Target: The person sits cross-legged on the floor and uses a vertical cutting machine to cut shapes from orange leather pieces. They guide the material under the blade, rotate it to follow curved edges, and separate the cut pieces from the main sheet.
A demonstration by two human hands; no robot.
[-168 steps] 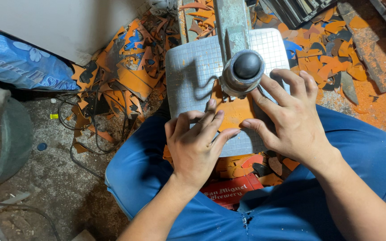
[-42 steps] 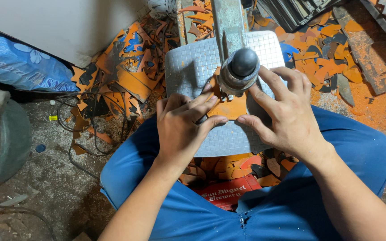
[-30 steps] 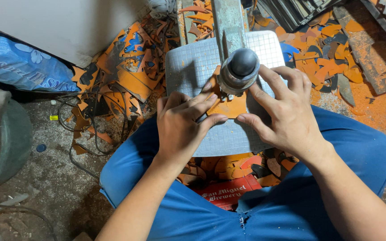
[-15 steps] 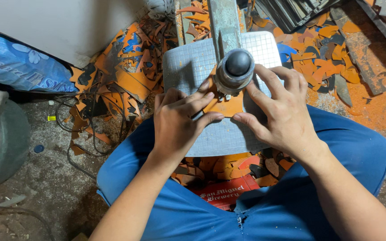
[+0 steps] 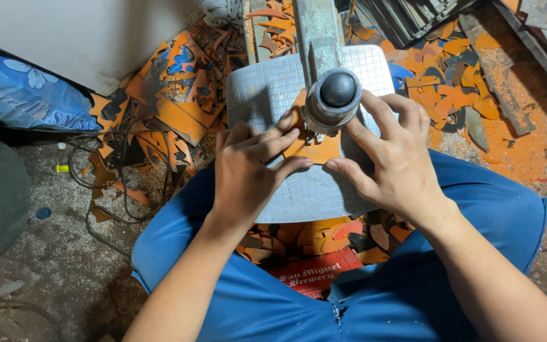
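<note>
Fingers of left hand (image 5: 246, 171) and right hand (image 5: 395, 161) spread, pressing orange piece (image 5: 316, 149) on gridded plate (image 5: 267, 95).

A flat orange sheet piece (image 5: 314, 149) lies on a pale grey metal plate (image 5: 267, 95) ruled with a fine square grid, under a dull silver machine head with a round black knob (image 5: 339, 90). Orange scraps (image 5: 178, 117), some black and a few blue, cover the grey floor. Bright blue trousers (image 5: 286, 304), a red crate with white lettering (image 5: 314, 277) and a blue flower-printed sack (image 5: 23, 95) frame them.
</note>
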